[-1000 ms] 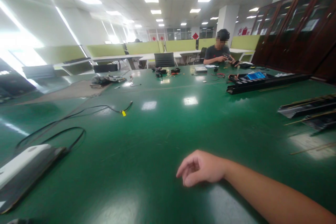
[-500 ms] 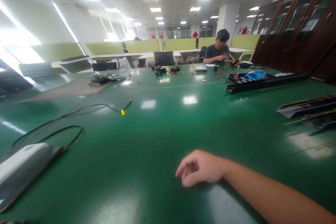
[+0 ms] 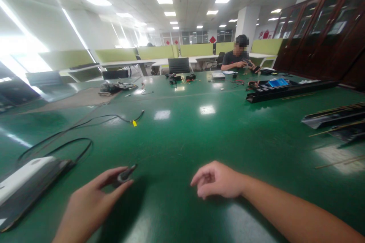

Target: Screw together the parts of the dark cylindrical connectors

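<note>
My left hand (image 3: 95, 199) has come in from the bottom edge, left of centre. Between its thumb and fingers it grips a small dark grey object (image 3: 125, 174), rounded with a narrow end that points up and right; its exact kind is blurred. My right hand (image 3: 215, 180) rests near or on the green table (image 3: 176, 136), right of centre. Its fingers are loosely curled, the thumb apart from them, and nothing shows in it. A gap of bare tabletop lies between the two hands.
A white and dark slab-like device (image 3: 31, 182) lies at left, beside a black cable (image 3: 88, 119) with a yellow tag (image 3: 135, 123). Black metal channels (image 3: 293, 91) and thin rods (image 3: 333, 161) lie at right. Across the table sits a person (image 3: 235, 59) handling a dark object.
My left hand has entered from the lower left with the small dark grey object in its fingers. My right hand stays almost where it was. The view has shifted slightly.
</note>
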Available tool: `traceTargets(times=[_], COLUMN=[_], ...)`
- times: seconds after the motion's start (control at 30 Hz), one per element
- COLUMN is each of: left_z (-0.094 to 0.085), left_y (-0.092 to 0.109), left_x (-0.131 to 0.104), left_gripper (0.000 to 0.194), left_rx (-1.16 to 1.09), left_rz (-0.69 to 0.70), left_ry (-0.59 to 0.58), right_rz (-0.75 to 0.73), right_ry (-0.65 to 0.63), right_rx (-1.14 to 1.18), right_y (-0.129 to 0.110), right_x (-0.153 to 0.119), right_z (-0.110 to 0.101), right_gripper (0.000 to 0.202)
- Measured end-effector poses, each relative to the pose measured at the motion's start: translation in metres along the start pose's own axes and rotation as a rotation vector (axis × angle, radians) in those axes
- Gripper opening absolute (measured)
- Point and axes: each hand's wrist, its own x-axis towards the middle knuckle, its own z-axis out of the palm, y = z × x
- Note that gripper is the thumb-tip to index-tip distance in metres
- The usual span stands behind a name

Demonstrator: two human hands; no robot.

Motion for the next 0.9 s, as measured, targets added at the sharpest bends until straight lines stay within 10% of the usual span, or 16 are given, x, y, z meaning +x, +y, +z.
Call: traceTargets(times=[0.13,0.27,0.5,0.9], left_z=[0.039,0.070,0.097,0.097], left_y=[0.071,0.114,0.105,0.111], left_x=[0.014,0.018,0.014,0.002], left_gripper=[0.031,0.025,0.032,0.022], left_rx=[-0.120,-0.167,-0.247,-0.422], left_rz=[0.338,0.586,0.740,0.621], left_ry=[-0.189,-0.229,-0.161,-0.159], right_rz=[-0.077,-0.124,-0.112,-0.100], right_ry=[0.333,0.388,0.397,0.446], right_rx=[-0.044,-0.041,-0.075,-0.355], right_y=[0.001,0.003,0.003,-0.003], right_x=[0.005,0.009,0.009,0.004], right_z=[-0.004,-0.007,-0.002,0.001], right_gripper=[0.035,0.050,0.040,0.014])
